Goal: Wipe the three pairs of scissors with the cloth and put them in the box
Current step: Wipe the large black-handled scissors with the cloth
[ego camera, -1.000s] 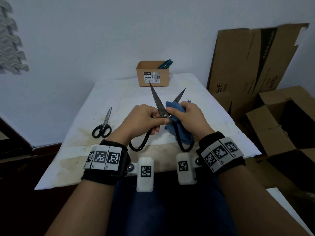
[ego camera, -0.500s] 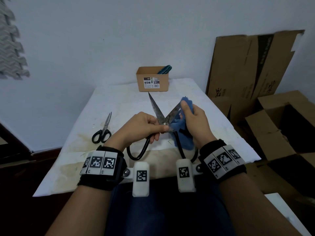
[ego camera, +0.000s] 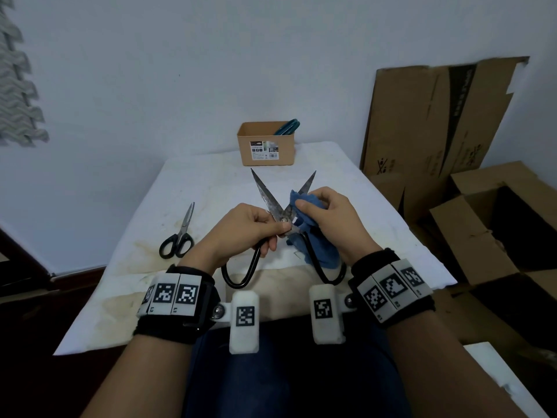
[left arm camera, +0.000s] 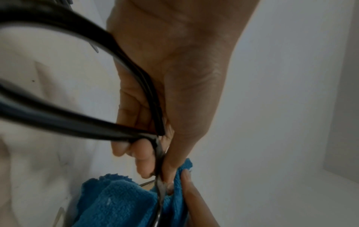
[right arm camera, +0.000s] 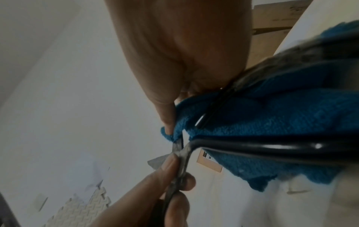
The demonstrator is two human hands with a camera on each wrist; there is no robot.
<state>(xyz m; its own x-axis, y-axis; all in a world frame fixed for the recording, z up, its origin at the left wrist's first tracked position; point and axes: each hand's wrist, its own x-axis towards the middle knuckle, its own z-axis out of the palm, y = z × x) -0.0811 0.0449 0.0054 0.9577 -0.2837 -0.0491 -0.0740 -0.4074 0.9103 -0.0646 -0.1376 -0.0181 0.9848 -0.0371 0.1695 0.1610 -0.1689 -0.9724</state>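
Note:
Large black-handled scissors [ego camera: 269, 197] are held above the table with their blades spread in a V. My left hand [ego camera: 256, 229] pinches them at the pivot; the left wrist view shows the black handle loops [left arm camera: 81, 122] running past the palm. My right hand [ego camera: 324, 211] grips the blue cloth [ego camera: 316, 245] folded round the lower part of the right blade [ego camera: 307, 184]. In the right wrist view the cloth [right arm camera: 272, 119] is bunched against a black handle [right arm camera: 272, 147]. A small pair of black-handled scissors [ego camera: 179, 236] lies on the table at the left. Teal scissor handles [ego camera: 286, 127] stick out of the brown box [ego camera: 265, 144].
The white, stained table [ego camera: 211, 182] reaches from my lap to the wall, with the box at its far edge. Flattened cardboard [ego camera: 437, 116] leans on the wall at the right, and open cartons [ego camera: 497, 230] stand beside the table.
My right hand with the cloth slid up the right blade, then came back down toward the pivot. The left hand kept its hold on the scissors.

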